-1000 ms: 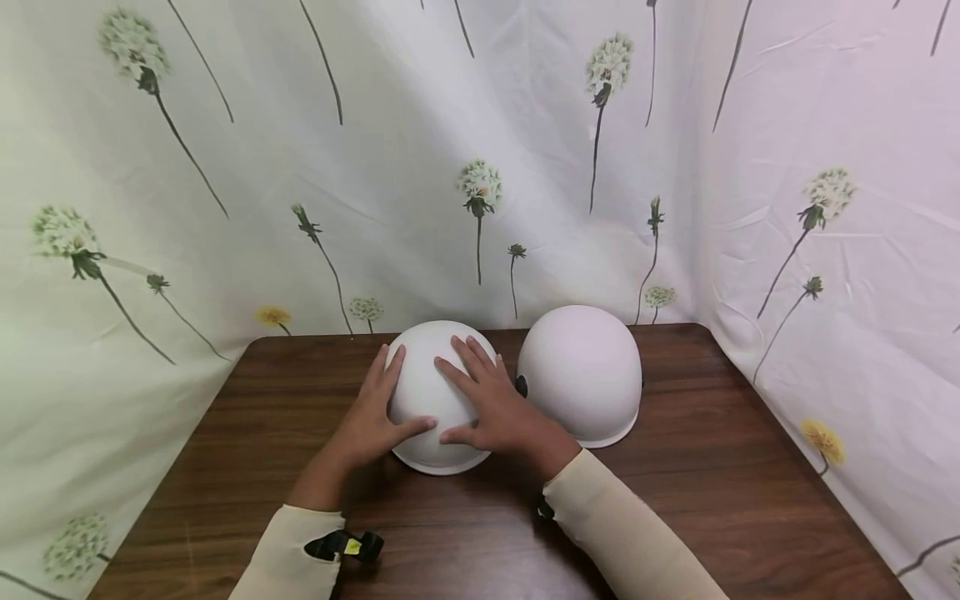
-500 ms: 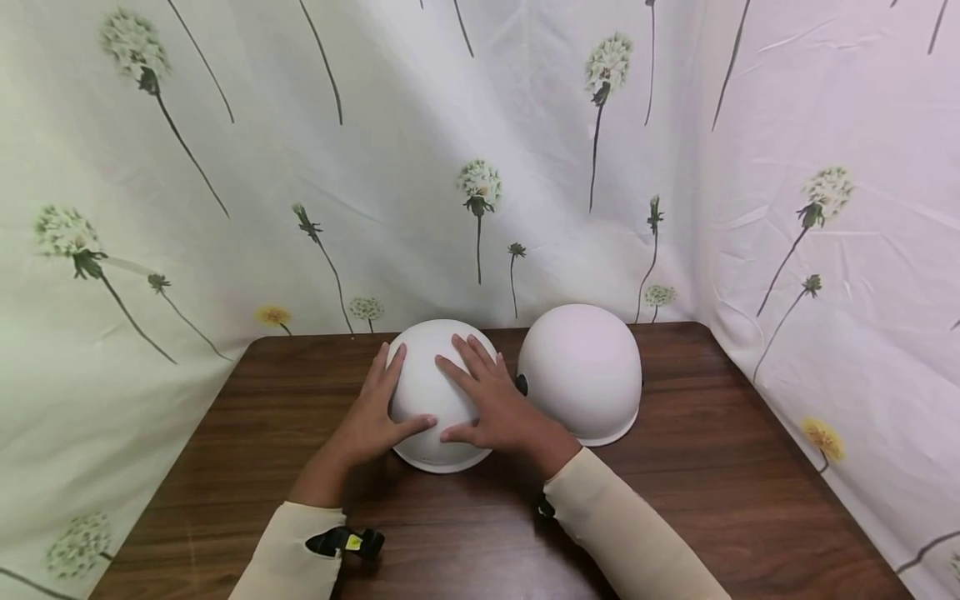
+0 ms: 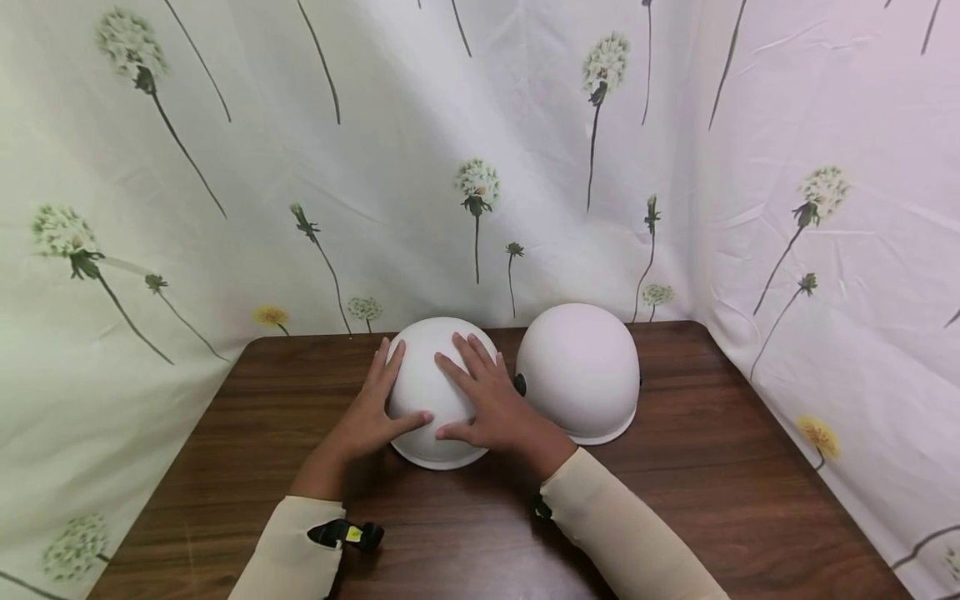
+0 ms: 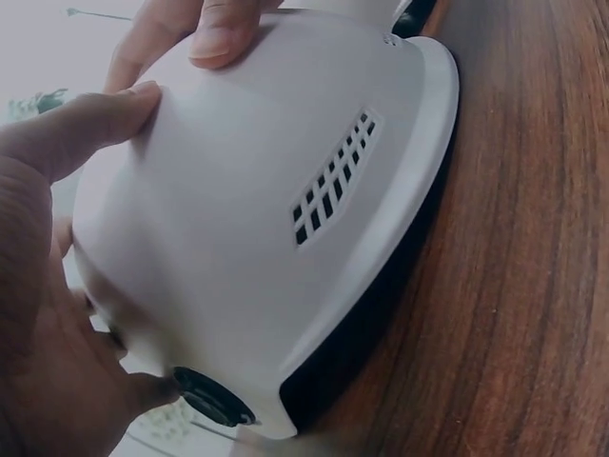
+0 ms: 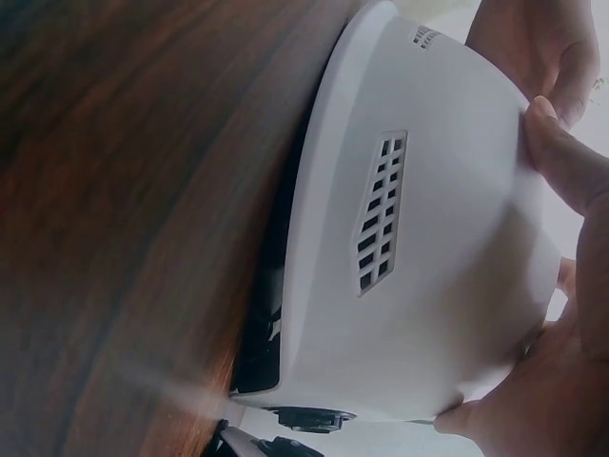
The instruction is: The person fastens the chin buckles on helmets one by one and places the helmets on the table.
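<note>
A white helmet [image 3: 423, 379] sits dome-up on the brown wooden table, near its back edge. My left hand [image 3: 369, 421] lies spread on the dome's left side, thumb across the near face. Opposite it, my right hand [image 3: 491, 408] covers the right side with spread, mostly straight fingers. The two thumbs point towards each other with a small gap between them. Both wrist views show slatted vents [image 4: 333, 181] above the helmet's rim and a round black knob [image 5: 309, 419] at its side. Whatever is inside the helmet is hidden.
A second white helmet [image 3: 581, 375] stands dome-up just right of the first, close to my right hand and wrist. The wooden table [image 3: 720, 475] ends at the back against a white curtain [image 3: 397, 167] printed with dandelions. Another curtain side runs along the right edge.
</note>
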Action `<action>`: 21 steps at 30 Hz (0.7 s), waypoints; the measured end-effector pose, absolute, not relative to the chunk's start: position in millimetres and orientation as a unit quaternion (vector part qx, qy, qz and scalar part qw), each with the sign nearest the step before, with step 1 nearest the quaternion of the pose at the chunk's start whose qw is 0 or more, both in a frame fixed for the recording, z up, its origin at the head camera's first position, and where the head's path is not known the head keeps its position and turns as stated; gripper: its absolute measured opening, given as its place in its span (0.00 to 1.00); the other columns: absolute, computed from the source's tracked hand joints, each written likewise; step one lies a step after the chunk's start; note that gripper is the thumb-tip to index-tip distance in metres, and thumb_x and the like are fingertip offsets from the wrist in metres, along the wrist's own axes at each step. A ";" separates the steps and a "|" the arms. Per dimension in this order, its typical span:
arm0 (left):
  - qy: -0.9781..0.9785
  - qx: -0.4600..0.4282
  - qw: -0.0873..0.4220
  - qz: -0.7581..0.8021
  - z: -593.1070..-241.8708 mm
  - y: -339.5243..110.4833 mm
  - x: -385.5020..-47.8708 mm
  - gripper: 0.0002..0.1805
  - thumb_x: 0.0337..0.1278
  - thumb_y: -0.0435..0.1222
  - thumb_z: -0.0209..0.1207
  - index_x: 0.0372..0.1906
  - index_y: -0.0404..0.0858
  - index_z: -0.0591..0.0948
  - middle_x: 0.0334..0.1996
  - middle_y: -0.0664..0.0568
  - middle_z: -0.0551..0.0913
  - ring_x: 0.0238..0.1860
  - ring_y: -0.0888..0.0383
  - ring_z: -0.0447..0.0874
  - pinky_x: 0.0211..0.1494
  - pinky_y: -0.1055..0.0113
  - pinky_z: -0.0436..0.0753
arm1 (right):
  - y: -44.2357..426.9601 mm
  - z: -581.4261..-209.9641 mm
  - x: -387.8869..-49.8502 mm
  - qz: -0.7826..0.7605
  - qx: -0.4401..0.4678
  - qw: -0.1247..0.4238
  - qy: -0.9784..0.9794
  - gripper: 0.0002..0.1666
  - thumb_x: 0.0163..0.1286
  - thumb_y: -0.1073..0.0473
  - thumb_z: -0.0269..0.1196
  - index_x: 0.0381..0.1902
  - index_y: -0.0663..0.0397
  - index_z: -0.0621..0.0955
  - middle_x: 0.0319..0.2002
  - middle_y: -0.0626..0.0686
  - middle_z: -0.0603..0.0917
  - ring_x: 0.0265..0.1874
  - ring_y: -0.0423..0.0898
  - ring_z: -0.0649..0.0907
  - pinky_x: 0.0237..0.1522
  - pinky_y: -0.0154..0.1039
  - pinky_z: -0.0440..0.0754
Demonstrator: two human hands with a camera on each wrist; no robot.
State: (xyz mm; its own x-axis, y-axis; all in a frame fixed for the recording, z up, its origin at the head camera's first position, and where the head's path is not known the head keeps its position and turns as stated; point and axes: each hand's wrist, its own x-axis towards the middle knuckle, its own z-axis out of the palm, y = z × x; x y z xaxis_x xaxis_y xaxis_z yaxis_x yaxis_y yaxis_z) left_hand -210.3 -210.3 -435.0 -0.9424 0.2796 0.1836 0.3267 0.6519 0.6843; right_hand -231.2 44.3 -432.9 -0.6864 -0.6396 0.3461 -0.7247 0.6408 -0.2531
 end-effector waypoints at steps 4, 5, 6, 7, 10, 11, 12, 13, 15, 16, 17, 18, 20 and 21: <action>-0.909 -0.166 0.032 -0.381 -437.5 -210.3 -210.9 0.64 0.59 0.57 0.72 0.87 0.55 0.39 0.86 0.44 0.29 0.84 0.32 0.32 0.72 0.24 0.58 | 44.5 -432.2 -231.4 0.182 0.377 0.114 -0.901 0.66 0.62 0.26 0.71 0.87 0.40 0.52 0.86 0.56 0.41 0.85 0.55 0.40 0.75 0.75 0.52; -0.909 -0.166 0.033 -0.380 -438.1 -210.2 -210.6 0.64 0.59 0.57 0.72 0.87 0.55 0.39 0.86 0.44 0.29 0.84 0.32 0.33 0.72 0.23 0.58 | 44.6 -432.3 -231.4 0.181 0.376 0.114 -0.902 0.66 0.62 0.26 0.71 0.87 0.40 0.52 0.86 0.56 0.41 0.85 0.55 0.39 0.75 0.75 0.52; -0.910 -0.166 0.034 -0.378 -438.4 -210.3 -210.2 0.64 0.60 0.57 0.71 0.87 0.55 0.39 0.86 0.44 0.29 0.84 0.31 0.33 0.72 0.23 0.59 | 44.6 -432.2 -231.3 0.181 0.375 0.114 -0.902 0.67 0.61 0.26 0.71 0.87 0.40 0.52 0.86 0.56 0.41 0.85 0.55 0.39 0.75 0.75 0.51; -0.911 -0.167 0.035 -0.376 -438.7 -210.5 -209.5 0.64 0.60 0.57 0.71 0.87 0.54 0.39 0.86 0.43 0.28 0.83 0.30 0.34 0.72 0.23 0.59 | 44.6 -432.1 -230.9 0.182 0.375 0.113 -0.902 0.67 0.61 0.25 0.71 0.87 0.41 0.52 0.86 0.56 0.41 0.85 0.55 0.39 0.75 0.74 0.51; -0.913 -0.168 0.041 -0.370 -440.1 -211.8 -206.7 0.64 0.62 0.58 0.69 0.87 0.51 0.37 0.85 0.41 0.27 0.82 0.27 0.38 0.71 0.24 0.60 | 45.8 -432.4 -228.8 0.185 0.373 0.103 -0.903 0.69 0.60 0.25 0.71 0.87 0.42 0.50 0.87 0.55 0.38 0.85 0.54 0.37 0.76 0.73 0.49; -0.913 -0.168 0.043 -0.369 -440.8 -212.5 -205.7 0.64 0.62 0.58 0.69 0.87 0.50 0.37 0.85 0.41 0.27 0.82 0.26 0.39 0.71 0.24 0.60 | 46.7 -433.0 -227.8 0.187 0.373 0.100 -0.903 0.70 0.60 0.25 0.71 0.87 0.43 0.50 0.86 0.55 0.37 0.85 0.54 0.36 0.77 0.72 0.48; -0.913 -0.168 0.046 -0.368 -441.5 -213.3 -204.6 0.64 0.63 0.58 0.69 0.87 0.49 0.37 0.85 0.41 0.27 0.82 0.26 0.39 0.71 0.24 0.60 | 48.1 -433.7 -226.8 0.187 0.373 0.099 -0.903 0.71 0.59 0.25 0.71 0.87 0.44 0.50 0.86 0.55 0.37 0.85 0.54 0.36 0.77 0.72 0.47; -0.913 -0.167 0.048 -0.369 -442.4 -214.2 -203.4 0.64 0.63 0.58 0.69 0.87 0.49 0.37 0.85 0.41 0.27 0.82 0.26 0.39 0.71 0.24 0.60 | 49.9 -434.5 -225.6 0.188 0.372 0.098 -0.904 0.72 0.59 0.24 0.72 0.87 0.45 0.49 0.86 0.55 0.36 0.85 0.54 0.36 0.77 0.72 0.47; -0.913 -0.163 0.052 -0.369 -443.9 -216.5 -200.6 0.64 0.63 0.57 0.69 0.87 0.49 0.36 0.85 0.40 0.27 0.82 0.26 0.37 0.71 0.23 0.58 | 54.8 -436.3 -222.9 0.187 0.369 0.105 -0.904 0.73 0.57 0.24 0.73 0.87 0.46 0.49 0.86 0.56 0.36 0.85 0.55 0.36 0.77 0.72 0.47; -0.914 -0.159 0.055 -0.369 -444.8 -217.8 -199.0 0.64 0.62 0.57 0.69 0.87 0.50 0.36 0.85 0.40 0.27 0.82 0.26 0.36 0.71 0.22 0.58 | 57.8 -437.1 -221.5 0.187 0.369 0.111 -0.903 0.73 0.57 0.25 0.73 0.87 0.47 0.50 0.86 0.57 0.37 0.85 0.56 0.37 0.77 0.72 0.48; -0.915 -0.156 0.058 -0.367 -445.7 -219.0 -197.0 0.64 0.62 0.57 0.69 0.87 0.51 0.36 0.85 0.40 0.27 0.82 0.26 0.36 0.71 0.22 0.57 | 61.4 -437.9 -219.6 0.188 0.369 0.117 -0.903 0.73 0.57 0.25 0.74 0.87 0.48 0.50 0.86 0.58 0.38 0.85 0.56 0.38 0.76 0.73 0.48; -0.917 -0.152 0.060 -0.364 -446.5 -220.3 -194.8 0.64 0.62 0.58 0.69 0.87 0.52 0.35 0.85 0.40 0.27 0.82 0.26 0.35 0.70 0.21 0.57 | 65.4 -438.0 -217.4 0.188 0.370 0.123 -0.901 0.73 0.57 0.26 0.74 0.87 0.49 0.51 0.86 0.59 0.38 0.85 0.58 0.38 0.76 0.74 0.49; -0.921 -0.143 0.064 -0.356 -448.0 -222.3 -189.4 0.65 0.61 0.58 0.70 0.86 0.54 0.35 0.85 0.40 0.27 0.82 0.26 0.34 0.69 0.19 0.56 | 74.3 -437.8 -212.4 0.194 0.375 0.135 -0.896 0.73 0.57 0.28 0.76 0.86 0.51 0.52 0.86 0.61 0.39 0.85 0.60 0.39 0.75 0.75 0.49; -0.924 -0.139 0.067 -0.349 -449.0 -223.2 -186.6 0.65 0.61 0.59 0.70 0.86 0.55 0.35 0.85 0.41 0.27 0.82 0.26 0.34 0.69 0.19 0.56 | 79.2 -437.6 -209.7 0.197 0.376 0.139 -0.895 0.73 0.57 0.28 0.76 0.86 0.51 0.52 0.86 0.62 0.40 0.85 0.60 0.39 0.75 0.75 0.48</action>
